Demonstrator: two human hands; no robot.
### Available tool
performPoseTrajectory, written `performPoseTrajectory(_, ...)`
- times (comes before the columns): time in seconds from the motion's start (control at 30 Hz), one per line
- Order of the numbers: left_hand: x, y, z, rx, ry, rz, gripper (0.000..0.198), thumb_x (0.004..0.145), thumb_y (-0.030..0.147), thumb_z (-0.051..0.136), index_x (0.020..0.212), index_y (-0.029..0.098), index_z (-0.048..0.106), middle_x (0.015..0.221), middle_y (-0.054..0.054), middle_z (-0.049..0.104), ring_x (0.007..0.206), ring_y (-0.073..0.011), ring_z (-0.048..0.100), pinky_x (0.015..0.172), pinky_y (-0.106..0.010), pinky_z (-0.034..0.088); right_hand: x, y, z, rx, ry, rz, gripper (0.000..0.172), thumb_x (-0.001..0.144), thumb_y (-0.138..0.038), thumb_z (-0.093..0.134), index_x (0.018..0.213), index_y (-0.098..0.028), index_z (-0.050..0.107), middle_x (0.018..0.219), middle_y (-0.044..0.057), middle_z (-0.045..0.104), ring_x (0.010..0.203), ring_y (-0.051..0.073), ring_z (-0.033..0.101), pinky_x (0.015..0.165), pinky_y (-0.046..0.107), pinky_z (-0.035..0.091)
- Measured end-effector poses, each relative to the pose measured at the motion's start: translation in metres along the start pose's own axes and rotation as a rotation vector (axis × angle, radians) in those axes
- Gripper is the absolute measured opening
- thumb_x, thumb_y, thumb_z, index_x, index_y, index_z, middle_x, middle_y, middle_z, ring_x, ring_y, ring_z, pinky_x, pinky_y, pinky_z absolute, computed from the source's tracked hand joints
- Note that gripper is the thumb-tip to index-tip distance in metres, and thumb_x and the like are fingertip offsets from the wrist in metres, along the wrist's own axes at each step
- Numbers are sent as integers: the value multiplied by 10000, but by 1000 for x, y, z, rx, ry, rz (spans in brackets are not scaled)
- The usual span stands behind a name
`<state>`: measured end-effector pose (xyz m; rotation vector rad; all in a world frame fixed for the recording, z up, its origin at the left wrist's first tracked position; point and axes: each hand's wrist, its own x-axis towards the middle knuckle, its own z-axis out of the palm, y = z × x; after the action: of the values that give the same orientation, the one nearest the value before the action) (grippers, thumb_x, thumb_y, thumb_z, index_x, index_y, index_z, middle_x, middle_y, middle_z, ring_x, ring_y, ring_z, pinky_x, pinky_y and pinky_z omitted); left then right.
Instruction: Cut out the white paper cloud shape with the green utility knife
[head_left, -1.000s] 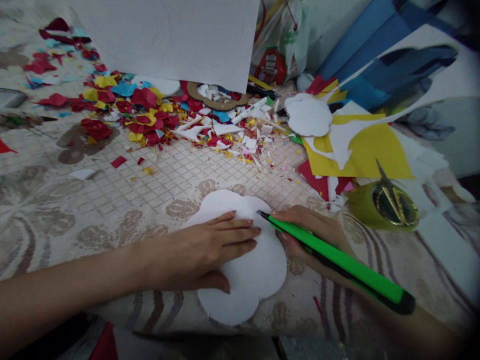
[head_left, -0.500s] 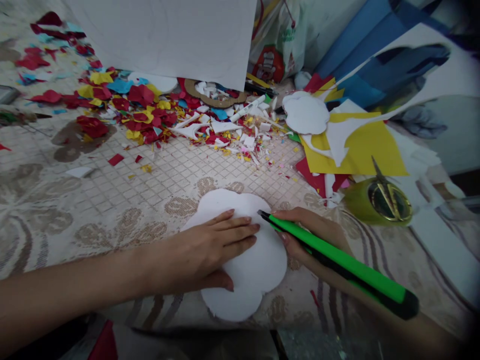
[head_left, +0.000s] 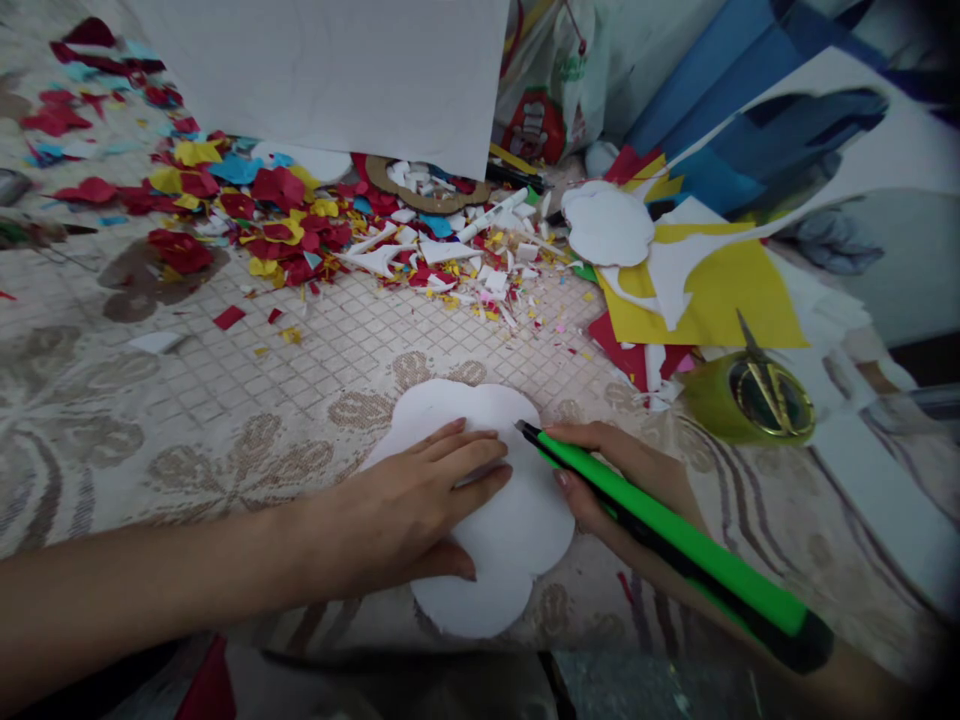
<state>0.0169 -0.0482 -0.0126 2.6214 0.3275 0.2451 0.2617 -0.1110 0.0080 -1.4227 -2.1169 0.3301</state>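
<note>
Left hand (head_left: 420, 500): forearm entering from lower left, palm down, fingers extended and close together, pointing right, thumb held apart. Right hand (head_left: 622, 480): fingers curled in a pen-like grip around a green cutter (head_left: 675, 545), forearm trailing to lower right.

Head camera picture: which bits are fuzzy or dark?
In the head view, the middle is sharp: the left hand flat on the white cut-out and the right hand gripping the green knife; the right edge smears, blurring the blue sheets; the bottom right corner fades to black; light is dim and even, without glare.
</note>
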Motion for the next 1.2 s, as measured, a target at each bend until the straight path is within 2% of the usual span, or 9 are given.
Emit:
performPoseTrajectory(0.4,1,3,4,19,2,-30,756,810,437,799,1392,60,497,1443,-226,507,1390,-333,452,1202,-458,307,-16,-10,7,-50,54,81,248,894,-177,554,1136,-226,577,1011,58,753,865,188,744,799,296,629)
performPoseTrajectory(0.57,0,3,4,39,44,-4,769,791,419,817,1369,15,509,1422,-243,519,1369,-349,472,1193,-471,321,-21,-13,11,-70,88,69,261,890,-180,560,1147,-212,584,992,54,754,850,176,743,779,272,625)
performPoseTrajectory(0.97,0,7,6,54,39,-50,748,811,407,806,1398,75,482,1449,-220,513,1408,-333,437,1182,-497,342,-27,-24,11,-28,118,230,212,900,-248,583,1101,-207,637,970,38,763,802,168,745,740,273,623)
performPoseTrajectory(1.2,-1,7,8,56,48,-51,758,801,410,813,1394,68,486,1448,-221,511,1412,-339,431,1188,-493,339,-32,-25,18,-138,165,230,240,898,-274,572,1117,-194,631,978,60,770,808,197,755,735,303,632)
